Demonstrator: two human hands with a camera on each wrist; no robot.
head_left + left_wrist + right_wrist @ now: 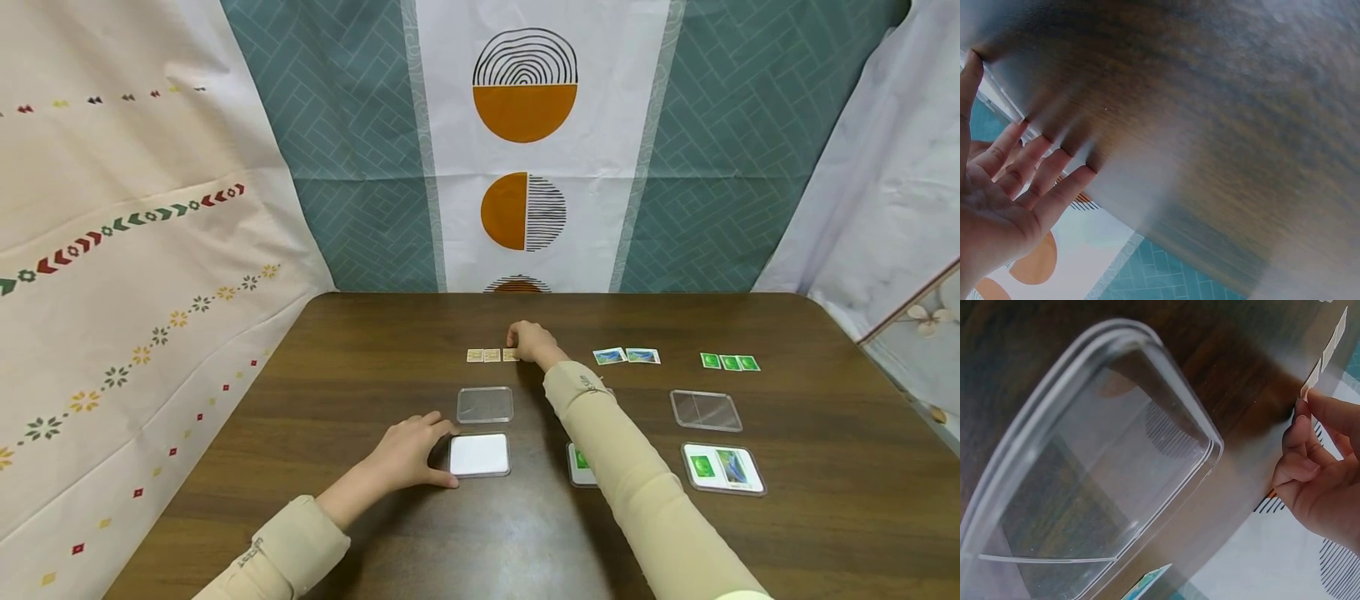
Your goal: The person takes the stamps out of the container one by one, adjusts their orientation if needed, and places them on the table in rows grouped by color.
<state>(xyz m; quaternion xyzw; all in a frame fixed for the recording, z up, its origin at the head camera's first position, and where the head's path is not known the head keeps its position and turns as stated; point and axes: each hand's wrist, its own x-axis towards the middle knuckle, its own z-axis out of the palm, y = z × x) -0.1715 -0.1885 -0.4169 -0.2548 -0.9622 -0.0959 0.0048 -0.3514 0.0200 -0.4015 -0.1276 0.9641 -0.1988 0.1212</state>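
Observation:
My right hand (pixel 531 342) is at the far row of small beige stamps (pixel 491 356). Thumb and index finger pinch the right-end stamp (pixel 1312 380) by its edge, as the right wrist view shows. My left hand (pixel 415 450) rests at the left side of a shallow clear case with a white insert (pixel 480 456). Its thumb is at the near left corner and its straight, spread fingers (pixel 1029 156) touch the tabletop by the case. Just behind that case lies a clear lid (pixel 485 405).
Two blue landscape stamps (pixel 627 357) and several green stamps (pixel 731 362) lie farther right. A second clear lid (pixel 707 411) lies behind a case with green and blue stamps (pixel 724 469). My right sleeve partly covers another case (pixel 581 467). A clear lid (pixel 1104 469) fills the right wrist view's foreground.

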